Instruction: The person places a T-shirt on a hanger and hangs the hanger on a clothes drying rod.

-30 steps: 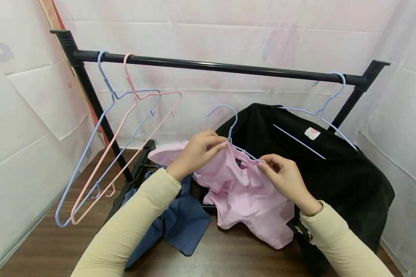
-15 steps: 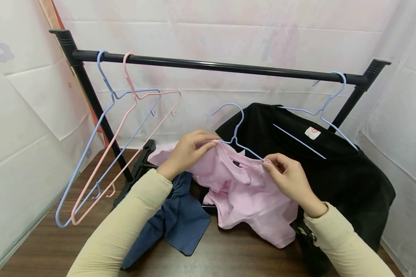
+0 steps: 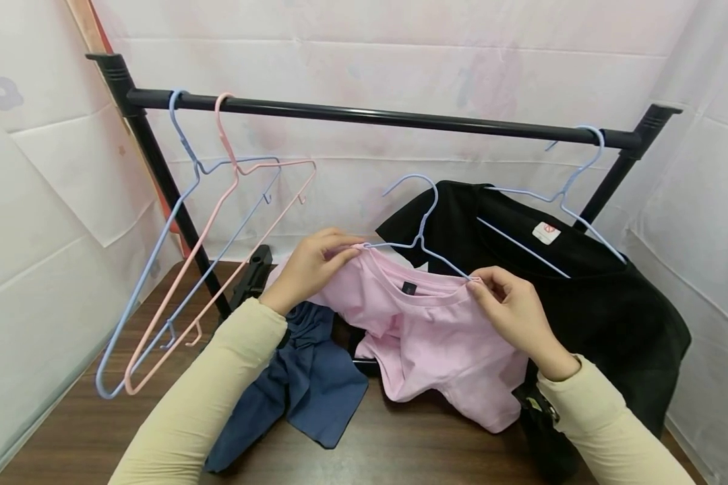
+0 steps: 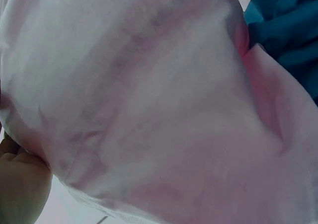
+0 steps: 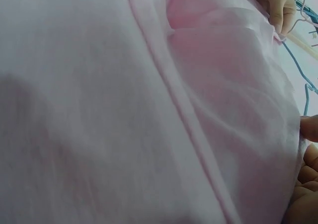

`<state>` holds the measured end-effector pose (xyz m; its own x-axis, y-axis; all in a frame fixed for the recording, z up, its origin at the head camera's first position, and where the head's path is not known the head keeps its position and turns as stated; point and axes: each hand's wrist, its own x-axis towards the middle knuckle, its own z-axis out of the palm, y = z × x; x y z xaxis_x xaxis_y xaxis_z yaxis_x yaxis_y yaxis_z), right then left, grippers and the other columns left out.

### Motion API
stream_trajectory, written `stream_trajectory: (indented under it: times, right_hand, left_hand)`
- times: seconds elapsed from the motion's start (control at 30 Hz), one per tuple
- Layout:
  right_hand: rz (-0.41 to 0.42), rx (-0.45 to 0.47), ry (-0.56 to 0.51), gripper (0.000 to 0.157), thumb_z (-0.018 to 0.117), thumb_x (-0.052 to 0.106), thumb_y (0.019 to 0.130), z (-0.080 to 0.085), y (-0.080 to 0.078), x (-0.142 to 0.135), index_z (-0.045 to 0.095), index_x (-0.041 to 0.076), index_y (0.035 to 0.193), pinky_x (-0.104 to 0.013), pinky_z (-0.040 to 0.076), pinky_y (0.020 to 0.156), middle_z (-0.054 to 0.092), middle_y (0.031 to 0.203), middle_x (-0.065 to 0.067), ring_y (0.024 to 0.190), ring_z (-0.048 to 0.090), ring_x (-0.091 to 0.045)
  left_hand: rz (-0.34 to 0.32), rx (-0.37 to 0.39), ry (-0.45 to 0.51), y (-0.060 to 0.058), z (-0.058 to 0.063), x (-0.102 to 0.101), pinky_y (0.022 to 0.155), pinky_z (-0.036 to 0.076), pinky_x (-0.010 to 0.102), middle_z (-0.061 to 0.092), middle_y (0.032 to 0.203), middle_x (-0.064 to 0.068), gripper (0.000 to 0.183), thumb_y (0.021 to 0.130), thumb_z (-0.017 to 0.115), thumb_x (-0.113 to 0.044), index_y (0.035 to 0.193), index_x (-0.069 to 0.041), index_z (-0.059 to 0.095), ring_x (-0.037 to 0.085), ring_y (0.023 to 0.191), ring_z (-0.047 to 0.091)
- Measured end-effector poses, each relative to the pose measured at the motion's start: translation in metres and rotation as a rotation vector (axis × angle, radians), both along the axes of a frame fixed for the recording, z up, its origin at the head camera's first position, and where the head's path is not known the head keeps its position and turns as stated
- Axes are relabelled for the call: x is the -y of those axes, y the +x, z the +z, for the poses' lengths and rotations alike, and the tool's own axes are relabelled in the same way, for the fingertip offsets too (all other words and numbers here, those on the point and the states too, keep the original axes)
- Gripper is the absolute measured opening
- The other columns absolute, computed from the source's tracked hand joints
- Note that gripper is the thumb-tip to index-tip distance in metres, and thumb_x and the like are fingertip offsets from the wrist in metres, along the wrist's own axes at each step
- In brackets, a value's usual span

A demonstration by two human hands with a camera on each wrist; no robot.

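Observation:
A pink T-shirt [image 3: 425, 337] hangs between both hands, its neckline stretched wide and a dark label at the back collar. Inside it sits a blue hanger [image 3: 422, 232], whose hook and sloping shoulders rise out of the neck. My left hand [image 3: 315, 263] pinches the collar and hanger at the left shoulder. At the right shoulder, my right hand [image 3: 509, 303] pinches the other side of the collar against the hanger. Pink cloth fills most of the left wrist view, and the hanger's lower part is hidden under the shirt.
A black rack rail [image 3: 370, 116] spans the back. From it hang an empty blue hanger [image 3: 185, 141], a pink hanger [image 3: 224, 135], and a black garment [image 3: 607, 316] on a blue hanger at right. A navy garment [image 3: 327, 384] lies on the wooden table [image 3: 388, 451].
My left hand has moved left and the right hand slightly right, spreading the collar. The hanger's hook has shifted right and up, and more of its shoulders shows.

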<state>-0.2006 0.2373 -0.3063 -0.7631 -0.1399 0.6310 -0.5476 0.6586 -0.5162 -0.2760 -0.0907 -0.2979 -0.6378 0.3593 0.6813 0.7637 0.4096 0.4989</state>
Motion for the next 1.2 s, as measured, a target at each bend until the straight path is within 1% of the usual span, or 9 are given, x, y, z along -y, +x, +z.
stream_trajectory:
  times: [0.2, 0.37, 0.47, 0.6, 0.77, 0.87, 0.93, 1.1, 1.2]
  right_hand:
    - [0.004, 0.002, -0.024, 0.003, 0.072, 0.008, 0.089, 0.002, 0.001, 0.002, 0.072, 0.007, 0.092, -0.014, 0.038, 0.055, 0.063, 0.072, -0.002, 0.061, 0.046, 0.000]
    - [-0.003, 0.010, -0.049, 0.005, 0.073, 0.010, 0.088, 0.005, 0.000, 0.003, 0.074, 0.008, 0.092, -0.013, 0.039, 0.055, 0.067, 0.074, -0.004, 0.061, 0.048, 0.001]
    - [-0.003, 0.005, -0.053, 0.006, 0.073, 0.011, 0.088, 0.007, 0.000, 0.004, 0.074, 0.008, 0.093, -0.013, 0.039, 0.055, 0.068, 0.074, -0.005, 0.061, 0.048, 0.001]
    - [-0.003, -0.033, -0.034, 0.005, 0.073, 0.010, 0.089, 0.010, -0.001, 0.004, 0.074, 0.008, 0.093, -0.012, 0.039, 0.055, 0.066, 0.074, -0.004, 0.062, 0.047, 0.001]
    - [0.000, -0.113, -0.020, 0.004, 0.071, 0.005, 0.089, 0.018, -0.001, 0.000, 0.073, 0.007, 0.092, -0.012, 0.036, 0.056, 0.062, 0.073, -0.001, 0.062, 0.045, 0.001]
    - [-0.006, -0.130, -0.018, 0.005, 0.070, 0.004, 0.089, 0.021, -0.001, -0.002, 0.072, 0.007, 0.092, -0.012, 0.035, 0.057, 0.060, 0.073, -0.001, 0.062, 0.044, 0.000]
    - [-0.012, -0.133, -0.015, 0.005, 0.071, 0.004, 0.089, 0.023, -0.001, -0.003, 0.072, 0.007, 0.092, -0.012, 0.035, 0.056, 0.060, 0.073, 0.000, 0.062, 0.044, 0.001]
    - [-0.016, -0.145, -0.020, 0.005, 0.071, 0.003, 0.088, 0.024, -0.001, -0.004, 0.072, 0.006, 0.092, -0.011, 0.036, 0.056, 0.061, 0.074, -0.001, 0.063, 0.045, 0.002]
    - [-0.013, -0.139, -0.025, 0.005, 0.071, 0.003, 0.088, 0.026, 0.000, -0.004, 0.072, 0.007, 0.092, -0.011, 0.036, 0.056, 0.061, 0.073, -0.001, 0.062, 0.045, 0.002]
  left_hand:
    - [0.006, -0.005, 0.028, 0.000, -0.002, 0.003, 0.079, 0.051, 0.025, 0.072, 0.101, 0.005, 0.018, 0.093, 0.068, -0.014, 0.108, -0.008, 0.076, 0.015, 0.092, 0.064]
    - [0.007, -0.041, 0.074, 0.001, -0.001, 0.000, 0.073, 0.048, 0.020, 0.071, 0.093, 0.006, 0.015, 0.091, 0.069, -0.011, 0.103, -0.006, 0.077, 0.013, 0.083, 0.062]
    - [0.007, -0.061, 0.088, 0.002, 0.002, -0.002, 0.069, 0.046, 0.019, 0.070, 0.089, 0.007, 0.016, 0.091, 0.070, -0.011, 0.104, -0.006, 0.078, 0.012, 0.079, 0.059]
    - [0.021, -0.064, 0.075, 0.003, 0.005, -0.004, 0.070, 0.047, 0.020, 0.071, 0.091, 0.006, 0.017, 0.091, 0.069, -0.013, 0.105, -0.007, 0.077, 0.013, 0.081, 0.061]
    - [0.043, -0.053, 0.044, 0.003, 0.008, 0.001, 0.080, 0.053, 0.028, 0.073, 0.102, 0.005, 0.021, 0.093, 0.067, -0.017, 0.111, -0.010, 0.075, 0.016, 0.094, 0.066]
    - [0.045, -0.049, 0.050, 0.003, 0.011, 0.004, 0.083, 0.055, 0.031, 0.073, 0.108, 0.006, 0.022, 0.094, 0.067, -0.017, 0.113, -0.010, 0.075, 0.016, 0.099, 0.067]
    - [0.043, -0.055, 0.057, 0.004, 0.012, 0.006, 0.083, 0.055, 0.029, 0.073, 0.108, 0.006, 0.022, 0.093, 0.067, -0.017, 0.113, -0.010, 0.075, 0.017, 0.099, 0.067]
    - [0.046, -0.077, 0.062, 0.002, 0.012, 0.009, 0.078, 0.051, 0.021, 0.073, 0.104, 0.006, 0.020, 0.092, 0.069, -0.016, 0.110, -0.010, 0.076, 0.015, 0.093, 0.067]
    - [0.043, -0.050, 0.062, 0.000, 0.011, 0.011, 0.081, 0.051, 0.022, 0.073, 0.105, 0.005, 0.020, 0.093, 0.069, -0.018, 0.110, -0.011, 0.076, 0.014, 0.096, 0.067]
